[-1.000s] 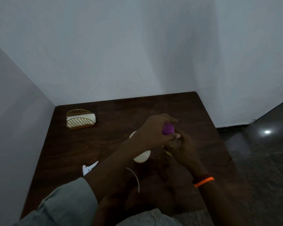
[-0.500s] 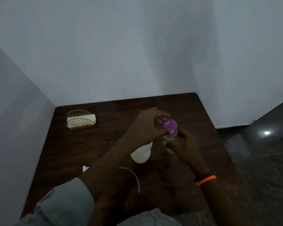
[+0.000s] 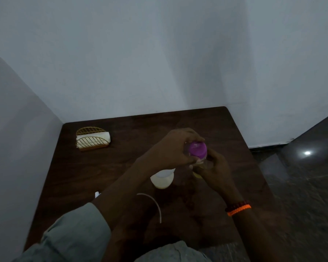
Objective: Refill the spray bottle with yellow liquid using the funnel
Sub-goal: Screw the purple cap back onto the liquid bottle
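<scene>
A gold wire napkin holder [image 3: 92,139] with white napkins sits at the far left of the dark tabletop [image 3: 121,163]. Nearer, a white spray head [image 3: 97,194] peeks out beside the left forearm, its thin tube [image 3: 153,204] curving over the wood. The white spray bottle [image 3: 162,179] stands mid-table. The left hand [image 3: 175,148] pinches a purple cap [image 3: 198,149] atop a clear bottle of yellow liquid [image 3: 199,173], which the right hand [image 3: 215,171] wraps around. An orange band [image 3: 239,211] circles that wrist.

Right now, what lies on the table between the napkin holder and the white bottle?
In the head view, nothing: bare dark table stretches from the napkin holder to the white bottle. The left hand grips the purple cap farther right.
</scene>
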The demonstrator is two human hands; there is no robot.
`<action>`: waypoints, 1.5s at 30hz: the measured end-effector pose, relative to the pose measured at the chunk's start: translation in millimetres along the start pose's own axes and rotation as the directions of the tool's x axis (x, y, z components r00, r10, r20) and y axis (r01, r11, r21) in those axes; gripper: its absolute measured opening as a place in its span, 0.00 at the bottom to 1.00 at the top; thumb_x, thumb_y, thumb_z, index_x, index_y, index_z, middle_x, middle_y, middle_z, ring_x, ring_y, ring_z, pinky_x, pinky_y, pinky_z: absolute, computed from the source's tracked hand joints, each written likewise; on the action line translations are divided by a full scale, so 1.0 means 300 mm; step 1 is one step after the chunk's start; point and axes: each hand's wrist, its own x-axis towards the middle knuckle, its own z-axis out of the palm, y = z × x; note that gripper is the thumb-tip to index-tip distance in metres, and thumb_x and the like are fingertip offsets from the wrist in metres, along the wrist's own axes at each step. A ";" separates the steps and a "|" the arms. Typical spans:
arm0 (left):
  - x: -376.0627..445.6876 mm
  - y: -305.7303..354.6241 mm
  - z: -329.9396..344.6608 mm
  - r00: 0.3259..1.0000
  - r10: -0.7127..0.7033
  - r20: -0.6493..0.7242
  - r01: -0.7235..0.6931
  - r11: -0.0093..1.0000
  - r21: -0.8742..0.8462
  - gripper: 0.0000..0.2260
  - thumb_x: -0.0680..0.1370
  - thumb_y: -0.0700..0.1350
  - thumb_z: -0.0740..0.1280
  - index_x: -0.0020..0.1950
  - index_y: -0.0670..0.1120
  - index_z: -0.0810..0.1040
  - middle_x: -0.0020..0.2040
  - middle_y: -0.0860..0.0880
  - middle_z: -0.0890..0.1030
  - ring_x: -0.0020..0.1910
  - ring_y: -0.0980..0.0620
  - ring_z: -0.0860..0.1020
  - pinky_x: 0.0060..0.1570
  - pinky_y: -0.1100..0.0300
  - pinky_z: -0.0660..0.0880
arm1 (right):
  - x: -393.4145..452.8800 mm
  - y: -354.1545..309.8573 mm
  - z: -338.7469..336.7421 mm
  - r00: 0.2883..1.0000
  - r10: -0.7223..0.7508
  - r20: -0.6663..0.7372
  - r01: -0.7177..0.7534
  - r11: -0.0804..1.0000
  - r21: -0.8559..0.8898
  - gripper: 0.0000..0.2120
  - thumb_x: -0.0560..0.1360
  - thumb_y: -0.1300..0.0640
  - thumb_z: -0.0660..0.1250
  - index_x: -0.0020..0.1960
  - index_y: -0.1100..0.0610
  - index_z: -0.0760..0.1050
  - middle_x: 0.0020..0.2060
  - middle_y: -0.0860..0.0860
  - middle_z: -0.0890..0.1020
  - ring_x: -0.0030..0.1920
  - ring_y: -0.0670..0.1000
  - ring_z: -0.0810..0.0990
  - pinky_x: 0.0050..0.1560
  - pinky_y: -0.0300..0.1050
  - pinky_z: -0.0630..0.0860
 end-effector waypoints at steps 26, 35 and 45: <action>0.024 0.011 0.009 0.995 -0.078 0.070 0.071 0.993 0.098 0.24 0.70 0.51 0.78 0.64 0.47 0.80 0.57 0.49 0.79 0.54 0.54 0.76 0.57 0.56 0.76 | -0.013 -0.016 0.006 1.000 0.023 -0.006 -0.023 1.000 0.015 0.29 0.61 0.42 0.77 0.60 0.46 0.78 0.53 0.44 0.84 0.53 0.42 0.82 0.55 0.54 0.81; 0.027 0.026 0.010 1.000 -0.016 -0.023 0.015 0.999 -0.048 0.23 0.69 0.51 0.79 0.62 0.50 0.80 0.59 0.53 0.80 0.58 0.57 0.77 0.59 0.55 0.76 | -0.008 -0.051 -0.001 1.000 -0.020 -0.016 0.020 0.999 0.048 0.18 0.66 0.51 0.78 0.55 0.46 0.80 0.49 0.45 0.85 0.51 0.44 0.83 0.52 0.54 0.82; 0.004 0.001 -0.035 0.989 -0.046 -0.143 0.039 0.998 -0.055 0.24 0.69 0.46 0.79 0.64 0.46 0.80 0.56 0.51 0.83 0.49 0.59 0.80 0.50 0.69 0.76 | 0.009 -0.072 -0.028 0.998 -0.051 -0.043 0.054 0.996 0.074 0.18 0.68 0.55 0.79 0.57 0.49 0.80 0.51 0.46 0.84 0.54 0.45 0.82 0.55 0.50 0.79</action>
